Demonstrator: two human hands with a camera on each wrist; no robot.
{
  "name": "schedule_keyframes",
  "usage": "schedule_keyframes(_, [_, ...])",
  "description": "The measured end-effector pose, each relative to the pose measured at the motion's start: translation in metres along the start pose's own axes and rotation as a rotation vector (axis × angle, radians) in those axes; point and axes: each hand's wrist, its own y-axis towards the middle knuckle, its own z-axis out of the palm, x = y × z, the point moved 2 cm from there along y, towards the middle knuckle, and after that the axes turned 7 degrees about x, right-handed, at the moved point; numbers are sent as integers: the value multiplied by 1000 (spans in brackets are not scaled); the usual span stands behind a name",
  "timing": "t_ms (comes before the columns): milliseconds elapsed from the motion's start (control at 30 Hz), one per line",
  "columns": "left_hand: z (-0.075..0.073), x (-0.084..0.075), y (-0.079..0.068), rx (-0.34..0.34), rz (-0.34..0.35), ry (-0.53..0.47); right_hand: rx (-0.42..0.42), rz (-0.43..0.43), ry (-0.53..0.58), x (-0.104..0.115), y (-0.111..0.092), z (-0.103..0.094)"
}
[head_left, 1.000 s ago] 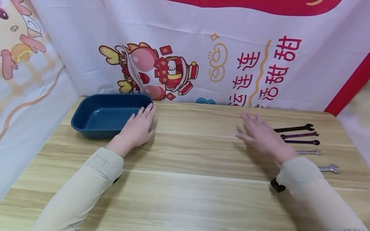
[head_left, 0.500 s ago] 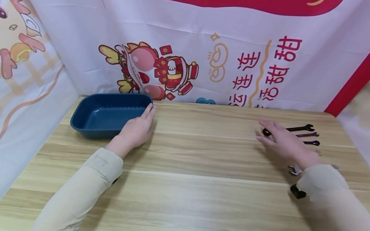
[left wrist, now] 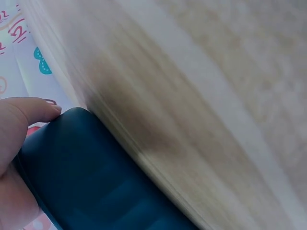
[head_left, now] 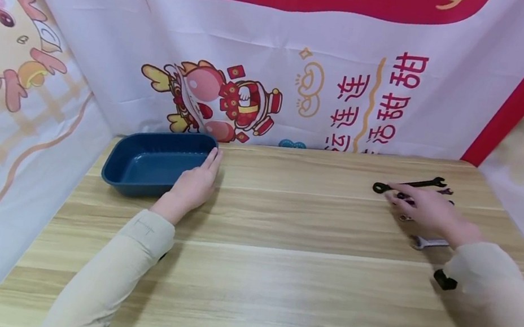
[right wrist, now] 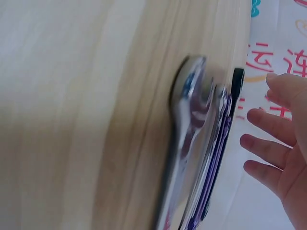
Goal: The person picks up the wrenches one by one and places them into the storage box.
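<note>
My left hand (head_left: 193, 187) rests along the right end of the blue plastic bin (head_left: 135, 187), its fingers straight at the rim. In the left wrist view a fingertip touches the rim corner of the bin (left wrist: 96, 167). My right hand (head_left: 434, 213) is over a row of wrenches at the right, its fingers bent slightly downward. The black wrench (head_left: 423, 183) lies farthest back, and a silver open-end wrench (head_left: 429, 243) lies nearest. In the right wrist view the fingers are spread and apart from the silver wrench (right wrist: 181, 124) and the purple wrench (right wrist: 218, 148).
A wood-grain table (head_left: 246, 298) carries everything. Printed white cloth (head_left: 282, 35) hangs behind its back edge and along both sides. A small black device (head_left: 444, 280) sits under the right cuff.
My right hand has moved right across the table to the wrenches, its fingers bending downward. My left hand stays at the bin, with its fingers closer together than before.
</note>
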Motion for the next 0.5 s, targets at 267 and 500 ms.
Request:
schedule_keyframes(267, [2, -2, -2, 5, -9, 6, -45, 10, 0, -15, -8, -1])
schedule_keyframes(500, [2, -2, -1, 14, -9, -10, -81, -32, -16, -27, -9, 1])
